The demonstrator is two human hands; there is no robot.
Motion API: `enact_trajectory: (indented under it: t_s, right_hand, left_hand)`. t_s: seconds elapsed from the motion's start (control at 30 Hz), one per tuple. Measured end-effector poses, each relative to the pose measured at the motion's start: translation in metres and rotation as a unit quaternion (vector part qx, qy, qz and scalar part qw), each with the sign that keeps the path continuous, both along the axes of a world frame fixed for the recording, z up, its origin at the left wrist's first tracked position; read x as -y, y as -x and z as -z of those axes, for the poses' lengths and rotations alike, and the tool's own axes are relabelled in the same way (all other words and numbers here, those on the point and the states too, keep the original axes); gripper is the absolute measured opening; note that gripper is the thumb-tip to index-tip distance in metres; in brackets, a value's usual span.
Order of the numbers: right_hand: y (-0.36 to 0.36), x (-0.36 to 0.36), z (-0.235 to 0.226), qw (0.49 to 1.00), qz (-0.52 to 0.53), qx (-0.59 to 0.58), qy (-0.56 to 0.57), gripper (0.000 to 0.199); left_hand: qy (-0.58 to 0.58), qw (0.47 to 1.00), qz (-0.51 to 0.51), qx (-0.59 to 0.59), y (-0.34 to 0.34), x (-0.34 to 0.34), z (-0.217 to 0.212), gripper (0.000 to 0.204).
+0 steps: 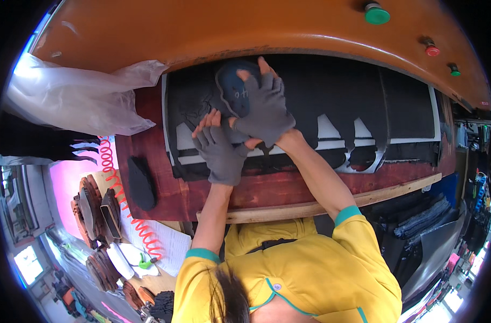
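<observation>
Both my hands wear grey gloves that leave the fingertips bare. My right hand (264, 110) spreads over the right side of a dark blue, sole-shaped piece (232, 89) with pale markings, probably a cutting die or template. Its thumb is by the piece's lower end, and its fingers reach across and past the upper right edge. My left hand (222, 154) lies with fingers outstretched on the black sheet material (299, 81), just below that piece. The sheet has cut-out gaps along its near edge, showing white beneath.
The sheet lies on a dark red board (173, 202) with a wooden front rail (321, 207). Beyond hangs an orange machine body (229, 27) with green and red buttons. At left are a black sole-shaped piece (141, 183), clear plastic film (89, 91) and a coiled red hose (135, 215).
</observation>
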State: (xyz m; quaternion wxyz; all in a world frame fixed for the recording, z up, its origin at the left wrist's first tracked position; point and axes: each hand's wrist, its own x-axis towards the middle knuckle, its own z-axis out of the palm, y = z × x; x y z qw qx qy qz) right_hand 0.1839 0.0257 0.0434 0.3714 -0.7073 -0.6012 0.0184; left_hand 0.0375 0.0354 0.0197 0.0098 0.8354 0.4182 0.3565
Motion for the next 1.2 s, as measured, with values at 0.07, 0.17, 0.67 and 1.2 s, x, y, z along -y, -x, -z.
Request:
enact_trajectory:
  t_s: [0.07, 0.17, 0.67, 1.2]
  right_hand:
    - [0.002, -0.003, -0.003, 0.998, -0.046, -0.018, 0.038, 0.092]
    - [-0.004, 0.012, -0.007, 0.991, -0.071, -0.095, 0.066, 0.095]
    - [-0.038, 0.114, -0.003, 0.997, 0.057, 0.000, 0.053, 0.096]
    - [-0.021, 0.101, 0.049, 0.987, 0.141, -0.031, -0.077, 0.063]
  left_hand:
    - [0.048, 0.999, -0.013, -0.012, 0.011, 0.015, 0.005, 0.095]
    - [0.070, 0.997, -0.019, -0.020, 0.023, 0.037, 0.009, 0.088]
    - [0.069, 0.996, 0.021, -0.045, 0.027, 0.084, -0.006, 0.064]
    - [-0.015, 0.996, 0.059, -0.063, -0.015, 0.054, 0.028, 0.043]
